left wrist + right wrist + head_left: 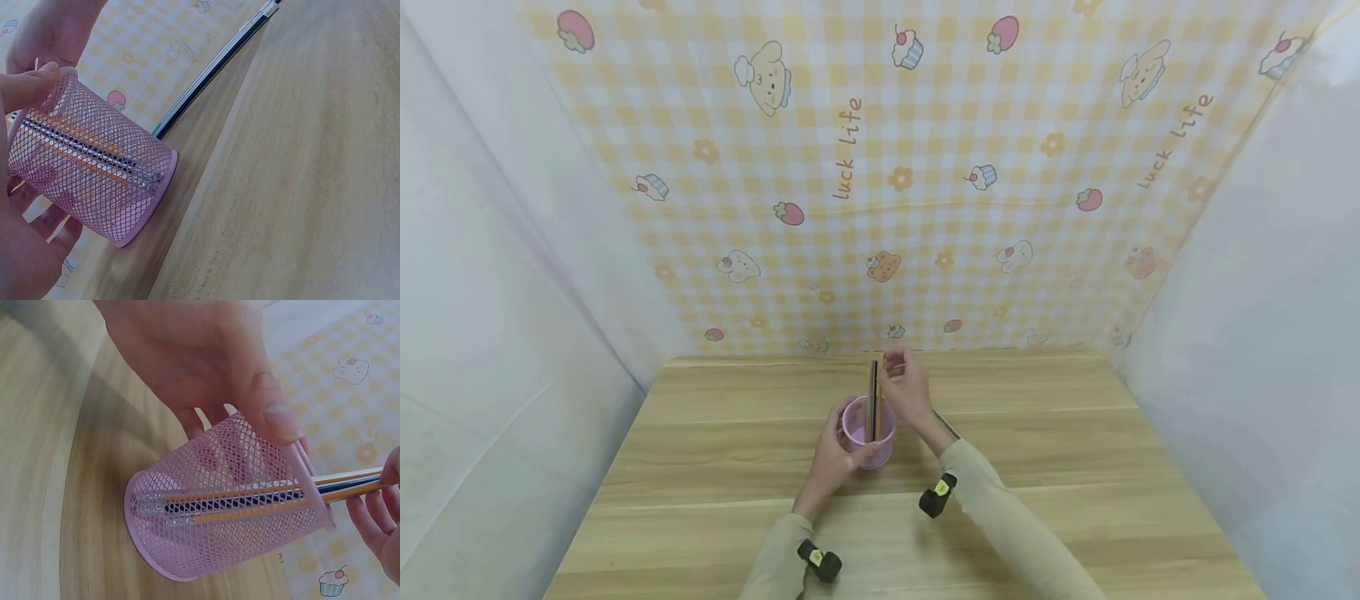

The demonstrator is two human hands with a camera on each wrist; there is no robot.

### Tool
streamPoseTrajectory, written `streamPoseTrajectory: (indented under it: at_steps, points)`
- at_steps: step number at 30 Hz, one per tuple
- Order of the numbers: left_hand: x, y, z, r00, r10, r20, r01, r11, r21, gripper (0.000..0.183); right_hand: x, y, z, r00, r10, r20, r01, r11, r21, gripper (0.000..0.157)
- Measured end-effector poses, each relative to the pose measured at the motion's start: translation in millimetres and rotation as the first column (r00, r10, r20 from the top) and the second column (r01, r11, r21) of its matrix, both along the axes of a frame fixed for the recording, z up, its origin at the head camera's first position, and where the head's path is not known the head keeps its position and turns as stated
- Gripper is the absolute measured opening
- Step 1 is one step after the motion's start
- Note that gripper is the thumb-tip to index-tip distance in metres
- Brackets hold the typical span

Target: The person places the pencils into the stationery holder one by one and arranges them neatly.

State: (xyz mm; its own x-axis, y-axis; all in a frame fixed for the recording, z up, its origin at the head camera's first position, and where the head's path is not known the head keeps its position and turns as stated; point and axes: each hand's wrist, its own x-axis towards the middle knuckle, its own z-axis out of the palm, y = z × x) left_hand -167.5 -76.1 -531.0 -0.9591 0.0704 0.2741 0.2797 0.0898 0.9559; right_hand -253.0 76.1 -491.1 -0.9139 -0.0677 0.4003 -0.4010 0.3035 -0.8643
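A pink mesh pencil cup [884,455] stands on the table, tilted in both wrist views by the camera angle. My left hand [833,460] grips it from the left, thumb over the near rim and fingers round the far side. Several pencils [244,503], orange and dark ones, stand in the cup; their metal-banded ends show low down through the mesh. Above the rim my right hand [910,393] pinches the upper part of the pencils [873,398], with an orange one right at its fingertips. The tips of that hand's fingers are partly hidden in the right wrist view.
More pencils [215,69], dark and striped, lie on the wooden table [715,467] to the right of the cup, partly behind my right wrist in the head view. A checked yellow cloth [925,125] covers the back wall, with white walls at both sides.
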Motion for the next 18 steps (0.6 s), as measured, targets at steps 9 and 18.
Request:
streamPoseTrajectory:
  at_steps: [9, 18]
  points:
    - [0.1, -0.9, -1.1, 1.0, -0.019, -0.002, 0.019, 1.0, 0.0, 0.086, 1.3, 0.4, -4.3, 1.0, -0.017, 0.001, 0.017, 1.0, 0.014, 0.024]
    - [0.6, -1.9, 0.1, 1.0, -0.027, -0.003, 0.027, 1.0, 0.01, 0.084, 1.3, 4.6, -8.6, 1.0, -0.006, -0.018, 0.006, 1.0, 0.021, 0.023]
